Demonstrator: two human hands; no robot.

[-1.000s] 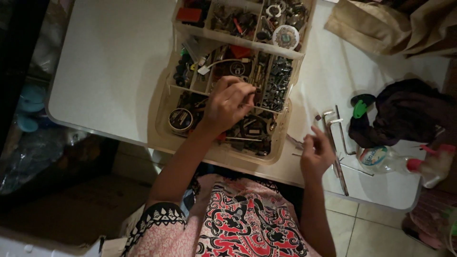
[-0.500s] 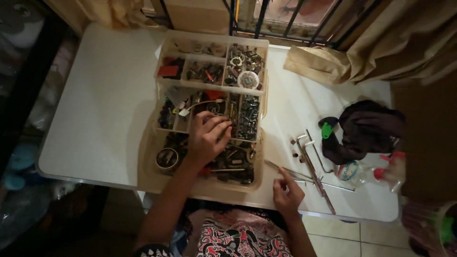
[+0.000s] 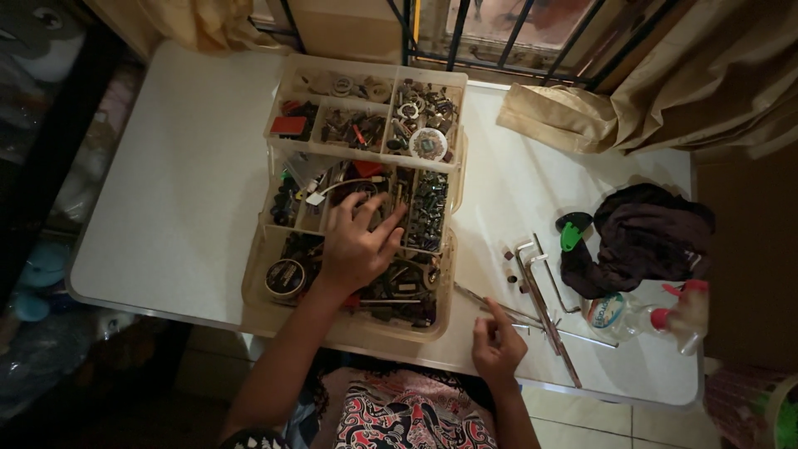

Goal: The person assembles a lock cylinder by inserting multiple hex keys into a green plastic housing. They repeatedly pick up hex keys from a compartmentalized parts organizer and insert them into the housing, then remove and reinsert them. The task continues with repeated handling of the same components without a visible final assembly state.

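My left hand [image 3: 356, 241] lies spread, fingers apart, over the middle trays of a clear plastic organiser box [image 3: 259, 283] full of small dark metal parts. Its fingertips rest on the screws and bits in the divided compartments. My right hand [image 3: 497, 342] is at the table's near edge, loosely curled with the index finger raised, next to several long metal hex keys [image 3: 540, 291] lying on the white table [image 3: 174, 191]. It is too dim to tell whether the right hand pinches a small part.
A round tin [image 3: 284, 278] sits in the box's near-left corner. To the right lie a dark cloth [image 3: 644, 237], a green-tipped tool [image 3: 570, 233] and a clear spray bottle [image 3: 657, 312]. Beige curtain folds [image 3: 565, 112] rest at the back right.
The view tilted up, showing the window bars and whole table. My left hand went from pinching among the parts to lying spread over them. My right hand moved down to the table edge.
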